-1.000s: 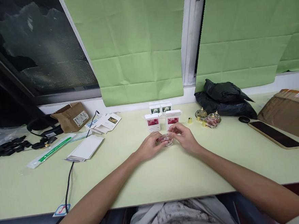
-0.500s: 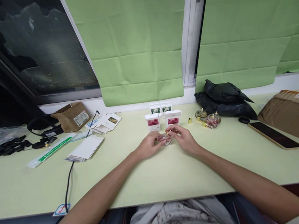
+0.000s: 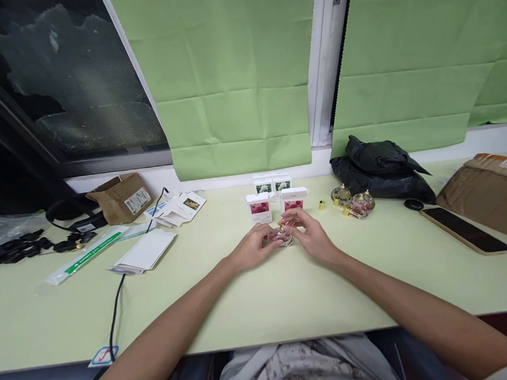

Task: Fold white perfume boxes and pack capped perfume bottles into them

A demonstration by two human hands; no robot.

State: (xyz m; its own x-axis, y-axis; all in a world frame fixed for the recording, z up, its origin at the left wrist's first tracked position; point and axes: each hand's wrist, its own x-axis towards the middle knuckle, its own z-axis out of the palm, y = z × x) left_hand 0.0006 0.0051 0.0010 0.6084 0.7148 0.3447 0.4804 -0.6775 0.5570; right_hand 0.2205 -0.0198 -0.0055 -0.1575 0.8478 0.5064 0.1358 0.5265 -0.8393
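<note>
Both hands meet around a small glass perfume bottle (image 3: 281, 236) near the middle of the desk (image 3: 253, 306), a bit toward the back edge. The left hand (image 3: 252, 249) is curled around the bottle's left side, fingers closed on the glass. The right hand (image 3: 309, 235) comes in from the other side with thumb and fingertips pinched at the gold top of the bottle (hard to tell exactly what it grips, it's tiny).

Just behind the hands sit two white boxes with pink pictures (image 3: 276, 204), and behind those two white boxes with green pictures (image 3: 273, 184) close to the back edge. Off to the right: a loose gold cap (image 3: 321, 205), then more round bottles (image 3: 353, 201) in front of a black plastic bag (image 3: 380, 166). A phone (image 3: 464, 228) lies near the right edge, beside a brown parcel (image 3: 492, 190). The left side has flat white cartons (image 3: 145, 252), a torn cardboard box (image 3: 121, 197) and a black cable (image 3: 116, 304).
</note>
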